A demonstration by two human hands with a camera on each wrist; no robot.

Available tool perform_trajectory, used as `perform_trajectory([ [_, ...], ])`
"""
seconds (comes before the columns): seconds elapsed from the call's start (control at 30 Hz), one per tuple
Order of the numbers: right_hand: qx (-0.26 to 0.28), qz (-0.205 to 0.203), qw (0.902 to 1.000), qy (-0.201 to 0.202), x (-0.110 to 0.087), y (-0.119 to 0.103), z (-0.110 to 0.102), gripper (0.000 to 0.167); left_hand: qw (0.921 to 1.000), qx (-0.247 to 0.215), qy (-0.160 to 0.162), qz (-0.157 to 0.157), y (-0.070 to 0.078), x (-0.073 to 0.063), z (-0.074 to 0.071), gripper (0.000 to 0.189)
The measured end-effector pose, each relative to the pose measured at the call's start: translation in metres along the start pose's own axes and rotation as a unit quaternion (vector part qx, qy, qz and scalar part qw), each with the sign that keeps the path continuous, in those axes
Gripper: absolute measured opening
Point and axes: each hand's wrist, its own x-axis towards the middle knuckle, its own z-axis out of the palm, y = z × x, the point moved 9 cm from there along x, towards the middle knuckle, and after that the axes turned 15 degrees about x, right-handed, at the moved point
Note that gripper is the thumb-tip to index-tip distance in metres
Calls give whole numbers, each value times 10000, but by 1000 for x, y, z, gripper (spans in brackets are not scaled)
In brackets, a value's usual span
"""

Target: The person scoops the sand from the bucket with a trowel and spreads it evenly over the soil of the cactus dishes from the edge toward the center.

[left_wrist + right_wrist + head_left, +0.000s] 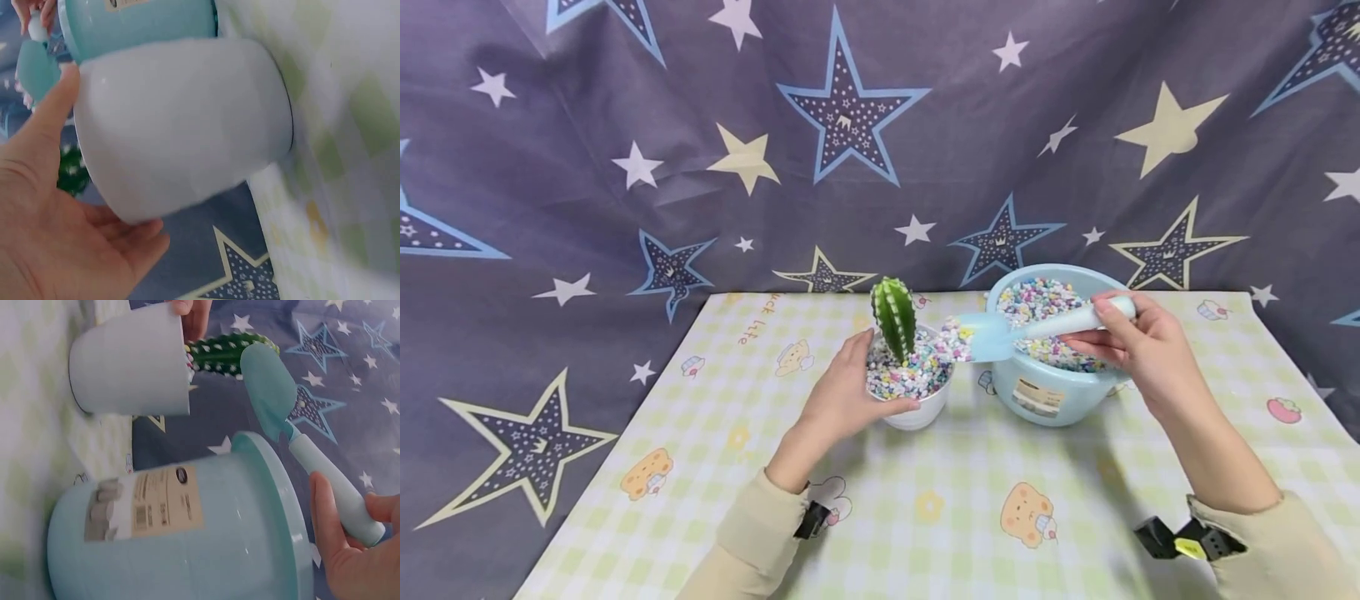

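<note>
My left hand (844, 385) grips the rim of a white pot (917, 412), thumb on the near side and fingers round the left. A green cactus (894, 318) stands upright in it among multicoloured pebbles (904, 377). With my right hand (1157, 350) I hold a light blue trowel (988, 337) by its handle, thumb on top. The trowel's blade, loaded with pebbles, points left, its tip at the pot's right rim. In the right wrist view the trowel's blade (269, 387) overlaps the cactus top.
A light blue bucket (1037, 400), filled with the same pebbles and bearing a paper label, stands right of the pot. A checked cloth (940, 533) with cartoon prints covers the table. Behind hangs a dark curtain (955, 142) with stars.
</note>
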Motion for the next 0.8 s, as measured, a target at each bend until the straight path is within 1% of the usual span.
perform_trajectory([
  [0.1, -347, 94, 9993, 65, 2, 8, 6, 9, 9994, -218, -83, 261, -3, 3, 3, 126],
  [0.17, -467, 157, 9988, 72, 3, 12, 10, 11, 9987, -317, -138, 374, -6, 4, 4, 125],
  [0.23, -546, 193, 9983, 58, 3, 15, 13, 12, 9984, -312, -140, 441, -8, 5, 5, 124],
  [0.43, -925, 240, 9954, -26, 6, 19, 23, 19, 9985, -304, -118, 449, -9, 6, 4, 124],
  [0.53, -1306, 309, 9909, 21, 9, 20, 26, 19, 9986, -286, -132, 414, -8, 6, 4, 125],
  [0.6, -1749, 309, 9841, 42, 12, 20, 30, 19, 9987, -269, -144, 396, -8, 6, 3, 124],
  [0.67, -2321, 237, 9724, 16, 15, 17, 36, 22, 9988, -248, -159, 386, -8, 6, 3, 124],
  [0.73, -2940, 131, 9557, -36, 19, 14, 45, 27, 9989, -227, -172, 380, -9, 6, 2, 124],
  [0.8, -3513, 53, 9362, -69, 23, 11, 55, 34, 9990, -212, -174, 365, -9, 6, 1, 124],
])
